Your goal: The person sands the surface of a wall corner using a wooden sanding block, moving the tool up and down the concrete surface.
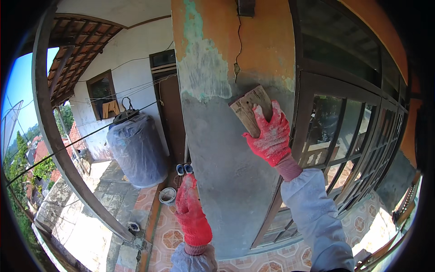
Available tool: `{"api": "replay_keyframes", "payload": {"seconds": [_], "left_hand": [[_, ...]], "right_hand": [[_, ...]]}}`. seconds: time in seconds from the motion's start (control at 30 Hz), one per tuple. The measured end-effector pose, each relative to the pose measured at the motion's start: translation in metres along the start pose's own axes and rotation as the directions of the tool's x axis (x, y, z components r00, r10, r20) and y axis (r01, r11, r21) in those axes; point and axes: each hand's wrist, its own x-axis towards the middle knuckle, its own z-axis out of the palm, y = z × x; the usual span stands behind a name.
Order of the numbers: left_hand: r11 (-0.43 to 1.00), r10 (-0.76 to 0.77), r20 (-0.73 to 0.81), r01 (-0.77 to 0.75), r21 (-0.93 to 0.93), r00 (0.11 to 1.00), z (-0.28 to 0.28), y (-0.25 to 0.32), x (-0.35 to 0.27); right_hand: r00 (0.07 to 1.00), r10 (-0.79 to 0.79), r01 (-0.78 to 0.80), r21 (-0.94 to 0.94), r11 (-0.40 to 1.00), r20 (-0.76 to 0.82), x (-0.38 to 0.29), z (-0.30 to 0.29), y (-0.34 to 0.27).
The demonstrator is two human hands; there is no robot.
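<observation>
My right hand [272, 132], in a dusty red knit glove, grips a worn wooden block [249, 103] with a thin reddish layer along its edge. The block lies at a slant against the wall [234, 170], near where smooth grey plaster meets the orange paint [268, 37]. Beside the wall's left edge is my left hand [190, 207] in a matching glove, its fingers pointing up. Whether it touches the edge or holds anything is hidden. Above the block, a dark crack [239, 44] runs down the paint to a small chipped hole. Patches of pale green and scraped white [204, 68] show at left.
A plastic-wrapped drum [139, 149] stands by a brown door [172, 119]. Below are a bucket [167, 196] and a pair of sandals [184, 169]. A slanting post [68, 156] and a cable [85, 136] cross the left. Glazed window frames [334, 125] adjoin the wall at right.
</observation>
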Motion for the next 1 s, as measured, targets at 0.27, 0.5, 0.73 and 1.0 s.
{"api": "replay_keyframes", "payload": {"seconds": [0.27,0.5,0.73,1.0], "left_hand": [[0.995,-0.092,-0.030,0.090,-0.052,0.995,-0.013,-0.006,-0.011],[0.999,-0.049,-0.012,0.049,0.005,0.999,-0.016,-0.010,-0.013],[0.970,0.139,0.039,-0.144,0.196,0.990,-0.037,-0.020,-0.018],[0.958,0.177,0.059,-0.186,0.220,0.982,-0.035,-0.011,-0.020]], "right_hand": [[0.645,-0.666,0.610,0.273,0.744,0.374,-0.098,0.029,0.022],[0.965,-0.261,0.261,0.002,0.965,0.036,-0.011,0.006,0.005],[0.612,-0.677,0.650,0.228,0.725,0.408,-0.080,0.015,0.028],[0.954,-0.285,0.287,-0.003,0.958,0.093,-0.078,0.016,0.019]]}}
